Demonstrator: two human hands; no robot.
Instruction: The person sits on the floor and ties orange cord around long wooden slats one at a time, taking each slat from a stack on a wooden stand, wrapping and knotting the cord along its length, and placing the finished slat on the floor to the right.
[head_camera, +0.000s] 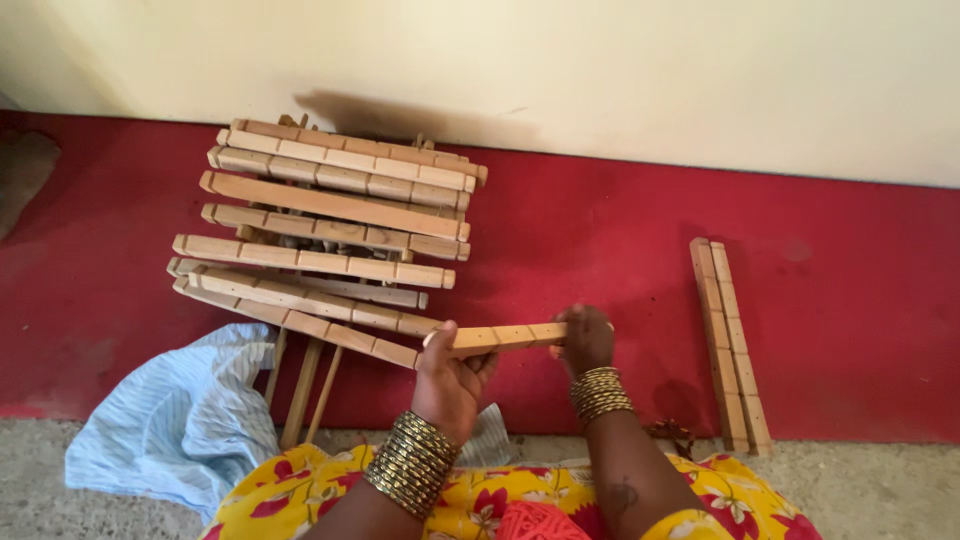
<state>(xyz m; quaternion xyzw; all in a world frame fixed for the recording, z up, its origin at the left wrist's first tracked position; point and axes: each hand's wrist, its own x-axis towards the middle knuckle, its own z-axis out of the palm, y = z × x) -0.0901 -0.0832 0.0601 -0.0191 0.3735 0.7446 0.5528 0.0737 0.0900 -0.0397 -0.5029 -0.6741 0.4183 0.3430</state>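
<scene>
A short notched wooden strip (505, 336) is held level between both hands above the red floor. My left hand (452, 377) grips its left end, thumb on top. My right hand (585, 338) is closed around its right end. Both wrists wear stacks of gold bangles. Just left of the strip rises a tall stack of similar notched wooden strips (335, 225), laid crosswise in layers against the cream wall. The held strip's left end nearly touches the lowest strips of that stack.
Two long wooden strips (728, 345) lie side by side on the red floor (600, 230) at the right. A light blue striped cloth (175, 420) lies at the lower left. Thin sticks (305, 390) lean under the stack. My yellow floral garment (500, 500) fills the bottom.
</scene>
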